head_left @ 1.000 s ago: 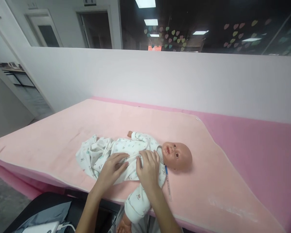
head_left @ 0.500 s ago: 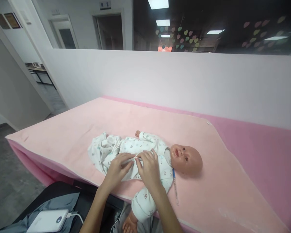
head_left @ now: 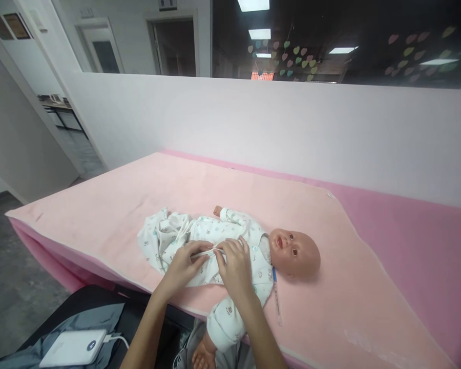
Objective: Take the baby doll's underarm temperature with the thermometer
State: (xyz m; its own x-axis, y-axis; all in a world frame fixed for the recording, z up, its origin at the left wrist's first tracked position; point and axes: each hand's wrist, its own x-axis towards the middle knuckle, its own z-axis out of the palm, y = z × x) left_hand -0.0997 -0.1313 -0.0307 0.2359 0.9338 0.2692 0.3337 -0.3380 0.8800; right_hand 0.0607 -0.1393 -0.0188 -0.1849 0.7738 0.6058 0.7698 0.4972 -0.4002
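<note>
A baby doll (head_left: 295, 253) lies on its back, its head to the right, dressed in a white printed baby outfit (head_left: 211, 228). Over the doll's middle, my left hand (head_left: 188, 260) pinches one end of a thin white tie string (head_left: 215, 249). My right hand (head_left: 235, 264) pinches the same string just to the right, fingertips close to the left hand's. The string runs between both hands, against the garment's front. One doll arm reaches past the near table edge, beneath my right forearm. The garment's leg part is bunched at the left.
A pink padded cover (head_left: 111, 200) spreads over the table. Beside the doll's head lies a thin pen-like stick with a blue end (head_left: 277, 297). A white power bank (head_left: 74, 348) with a cable rests on grey cloth at lower left. A white wall (head_left: 276, 133) stands behind.
My left hand has shifted very slightly to the left, still pinching the string. My right hand and the doll look nearly the same; the view has moved a little.
</note>
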